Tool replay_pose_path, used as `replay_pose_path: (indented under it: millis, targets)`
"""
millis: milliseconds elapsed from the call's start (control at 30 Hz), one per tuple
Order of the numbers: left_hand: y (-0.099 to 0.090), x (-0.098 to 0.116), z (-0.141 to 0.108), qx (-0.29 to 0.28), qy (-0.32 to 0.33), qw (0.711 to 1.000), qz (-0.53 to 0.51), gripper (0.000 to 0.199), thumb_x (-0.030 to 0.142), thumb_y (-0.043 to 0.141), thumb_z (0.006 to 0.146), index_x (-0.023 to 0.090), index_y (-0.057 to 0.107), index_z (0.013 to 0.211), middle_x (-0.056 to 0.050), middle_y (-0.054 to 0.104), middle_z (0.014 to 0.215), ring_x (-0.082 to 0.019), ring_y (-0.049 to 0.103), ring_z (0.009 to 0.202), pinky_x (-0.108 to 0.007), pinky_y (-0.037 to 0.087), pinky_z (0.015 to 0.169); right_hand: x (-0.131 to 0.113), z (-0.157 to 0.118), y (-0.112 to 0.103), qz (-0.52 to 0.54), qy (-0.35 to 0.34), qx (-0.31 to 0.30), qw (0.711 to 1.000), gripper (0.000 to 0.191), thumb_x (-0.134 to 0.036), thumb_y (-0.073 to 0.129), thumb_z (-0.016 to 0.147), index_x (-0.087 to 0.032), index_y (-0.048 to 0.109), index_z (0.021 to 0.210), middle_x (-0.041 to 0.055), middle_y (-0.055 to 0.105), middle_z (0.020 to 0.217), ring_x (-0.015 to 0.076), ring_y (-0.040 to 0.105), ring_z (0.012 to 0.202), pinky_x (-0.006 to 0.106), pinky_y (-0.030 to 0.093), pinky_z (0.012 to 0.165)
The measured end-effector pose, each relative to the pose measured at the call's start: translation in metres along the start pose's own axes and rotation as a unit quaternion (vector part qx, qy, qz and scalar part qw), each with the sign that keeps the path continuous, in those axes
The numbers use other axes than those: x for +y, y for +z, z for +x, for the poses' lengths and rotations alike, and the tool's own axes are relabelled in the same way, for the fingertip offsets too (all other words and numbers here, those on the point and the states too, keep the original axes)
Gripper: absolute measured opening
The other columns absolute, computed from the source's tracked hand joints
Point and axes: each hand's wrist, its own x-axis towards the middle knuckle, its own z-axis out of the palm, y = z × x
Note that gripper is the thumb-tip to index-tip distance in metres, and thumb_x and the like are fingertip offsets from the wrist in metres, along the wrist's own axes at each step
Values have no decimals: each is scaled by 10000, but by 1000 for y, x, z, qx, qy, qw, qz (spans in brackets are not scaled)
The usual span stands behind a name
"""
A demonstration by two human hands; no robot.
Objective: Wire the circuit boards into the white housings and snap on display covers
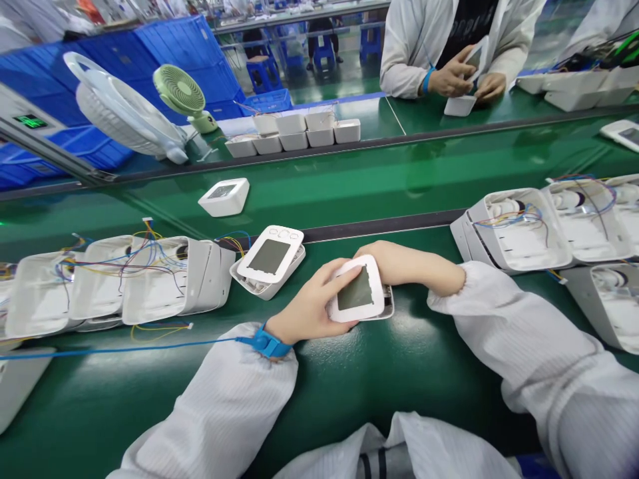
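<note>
A white device with a grey screen [357, 293] is between my hands over the green table, its front panel lying slightly askew on the white shell beneath. My left hand [312, 303] grips the panel's left side, thumb across the top of the screen. Behind the device's upper right edge, my right hand [399, 265] is bent inward; its fingertips are hidden. A blue strap [267, 342] circles my left wrist. Left of my hands, another screen panel [272, 255] rests tilted on an open white shell [269, 287].
Open white housings with loose wires stand at left [156, 286] and right [529, 229]. A finished-looking device [224, 197] lies on the green conveyor [339, 183]. Beyond are small white shells [293, 140], a green fan [180, 91] and a person's hands [452, 78] holding parts.
</note>
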Motion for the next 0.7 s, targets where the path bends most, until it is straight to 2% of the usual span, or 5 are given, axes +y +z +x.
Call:
replay_pose_path:
  millis: [100,233,300,433,700]
  targets:
    - [-5,2,2,-53,-25,998,17,950,479,766,709,282,296,1511,-151,364,1474,-372,388,1345,-536,360,1113,10,-1,-13,117,-26,-32,992,124,-193,655,796,-196,759,864,19,734,848,165,651,740,266,483,681]
    - [-3,4,1,-84,-59,994,49,910,571,738,719,292,342,1489,-138,341,1519,-372,350,1376,-539,313,1139,13,7,-5,288,39,144,946,141,-262,634,818,-177,738,861,36,731,874,158,652,781,281,505,737]
    - [-1,5,0,-90,-61,992,63,943,633,731,688,287,356,1481,-151,340,1521,-388,346,1374,-554,309,1135,9,13,11,337,60,182,922,152,-286,627,833,-171,722,861,40,726,868,153,648,769,279,506,721]
    - [8,9,-1,-70,-87,991,76,1141,721,728,602,242,246,1519,-194,327,1502,-398,326,1380,-570,310,1134,3,20,37,358,54,155,919,173,-332,659,825,-175,713,873,31,721,841,161,653,768,275,497,690]
    - [27,27,2,-14,-152,983,102,1123,494,802,637,206,172,1522,-178,416,1411,-370,398,1310,-562,370,1095,2,15,36,266,39,304,914,173,-331,620,853,-181,695,812,16,703,795,156,644,725,276,496,655]
